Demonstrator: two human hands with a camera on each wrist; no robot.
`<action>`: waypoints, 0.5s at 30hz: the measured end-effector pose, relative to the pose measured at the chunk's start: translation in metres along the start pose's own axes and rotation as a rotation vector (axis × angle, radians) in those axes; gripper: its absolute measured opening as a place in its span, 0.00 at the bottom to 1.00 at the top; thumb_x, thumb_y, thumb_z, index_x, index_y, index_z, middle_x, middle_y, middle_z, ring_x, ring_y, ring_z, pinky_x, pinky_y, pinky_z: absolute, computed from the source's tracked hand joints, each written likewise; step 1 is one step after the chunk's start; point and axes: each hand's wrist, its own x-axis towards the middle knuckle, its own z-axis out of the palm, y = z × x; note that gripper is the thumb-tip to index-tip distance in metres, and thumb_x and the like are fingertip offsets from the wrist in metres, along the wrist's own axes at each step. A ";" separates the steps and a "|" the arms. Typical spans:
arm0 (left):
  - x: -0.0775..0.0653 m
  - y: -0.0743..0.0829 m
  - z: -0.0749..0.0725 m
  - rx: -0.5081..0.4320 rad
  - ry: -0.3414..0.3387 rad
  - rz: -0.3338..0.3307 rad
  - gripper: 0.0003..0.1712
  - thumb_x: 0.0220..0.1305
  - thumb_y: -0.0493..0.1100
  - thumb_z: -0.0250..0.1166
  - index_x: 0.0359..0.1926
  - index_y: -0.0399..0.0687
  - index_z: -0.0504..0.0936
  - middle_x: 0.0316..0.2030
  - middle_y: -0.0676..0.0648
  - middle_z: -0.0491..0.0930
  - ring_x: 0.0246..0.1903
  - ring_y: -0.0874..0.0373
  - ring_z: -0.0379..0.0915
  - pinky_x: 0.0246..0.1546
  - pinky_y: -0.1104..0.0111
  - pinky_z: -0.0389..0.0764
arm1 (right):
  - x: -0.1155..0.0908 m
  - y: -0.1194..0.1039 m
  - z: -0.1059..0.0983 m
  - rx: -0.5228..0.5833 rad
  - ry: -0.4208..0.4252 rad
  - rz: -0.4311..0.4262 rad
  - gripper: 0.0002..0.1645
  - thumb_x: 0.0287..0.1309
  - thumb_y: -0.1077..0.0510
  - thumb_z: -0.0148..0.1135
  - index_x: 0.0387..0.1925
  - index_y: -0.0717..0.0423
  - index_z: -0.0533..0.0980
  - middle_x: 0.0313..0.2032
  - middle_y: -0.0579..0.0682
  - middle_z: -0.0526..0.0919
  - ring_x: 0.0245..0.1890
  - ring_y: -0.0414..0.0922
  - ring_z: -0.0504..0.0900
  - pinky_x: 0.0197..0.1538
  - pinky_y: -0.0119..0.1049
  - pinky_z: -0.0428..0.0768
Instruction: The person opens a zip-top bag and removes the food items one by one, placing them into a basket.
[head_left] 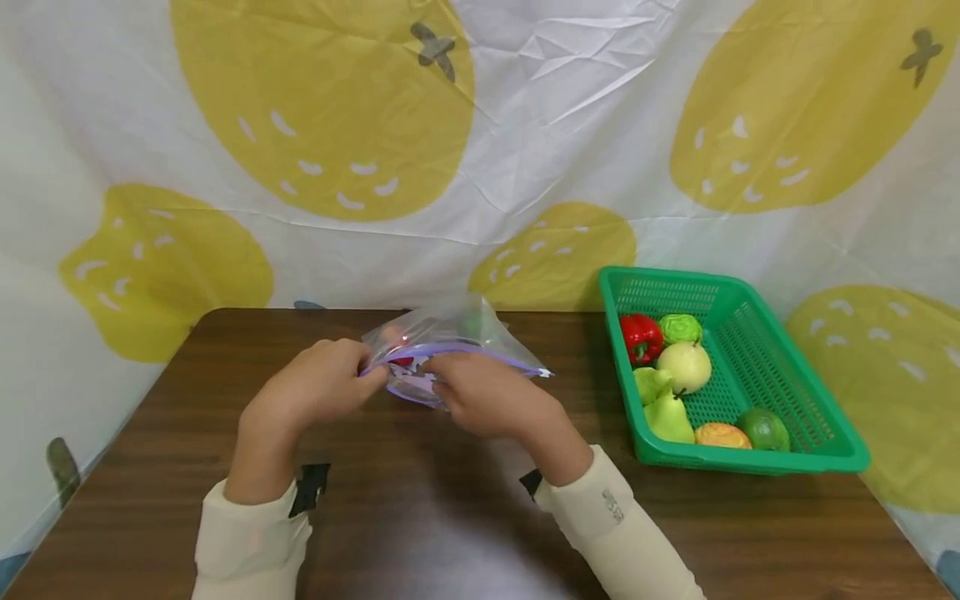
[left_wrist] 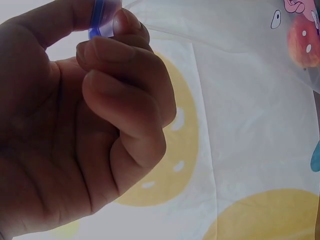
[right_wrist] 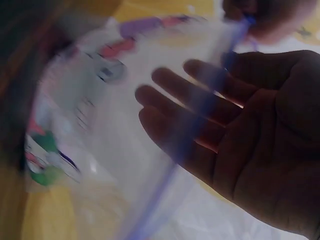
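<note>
A clear zip bag [head_left: 501, 333] with a purple zip strip [head_left: 442, 347] stands near the table's far edge, its mouth parted toward me. My left hand [head_left: 318, 383] pinches the left end of its mouth between thumb and fingers; the other fingers curl in. Fingers of my right hand [head_left: 487, 396] reach into the mouth. In the right wrist view that hand [right_wrist: 240, 130] has its fingers extended, the blurred zip strip crossing them. Through the plastic, a red fruit [left_wrist: 304, 42] shows beside cartoon prints in the left wrist view.
At right a green basket [head_left: 795, 350] holds a red bell pepper [head_left: 641, 337], a leafy green head [head_left: 681, 327], a pale round fruit [head_left: 685, 367], a green pear [head_left: 669, 419], an orange piece [head_left: 722, 435] and a dark green fruit [head_left: 763, 429]. A lemon-print cloth [head_left: 525, 150] hangs behind the brown table [head_left: 420, 517].
</note>
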 end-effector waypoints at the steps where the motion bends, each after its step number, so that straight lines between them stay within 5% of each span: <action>1: 0.000 0.000 0.000 -0.002 -0.001 0.002 0.18 0.62 0.43 0.57 0.15 0.45 0.69 0.13 0.52 0.63 0.15 0.59 0.60 0.17 0.67 0.62 | 0.003 0.001 0.005 -0.006 -0.009 0.010 0.13 0.66 0.63 0.51 0.49 0.58 0.77 0.37 0.49 0.84 0.38 0.44 0.79 0.48 0.43 0.81; 7: 0.001 -0.001 0.003 0.005 -0.003 0.030 0.18 0.62 0.43 0.57 0.15 0.46 0.68 0.13 0.53 0.63 0.15 0.59 0.60 0.18 0.67 0.62 | 0.018 0.009 0.025 0.051 -0.019 0.049 0.21 0.66 0.63 0.52 0.60 0.57 0.73 0.42 0.54 0.86 0.40 0.46 0.81 0.50 0.44 0.81; 15: 0.004 0.002 0.008 0.011 0.001 0.084 0.17 0.60 0.41 0.56 0.15 0.48 0.66 0.13 0.55 0.60 0.15 0.61 0.57 0.17 0.67 0.60 | 0.045 0.032 0.047 0.187 0.047 0.079 0.20 0.64 0.57 0.60 0.56 0.57 0.76 0.49 0.55 0.82 0.46 0.45 0.76 0.55 0.43 0.79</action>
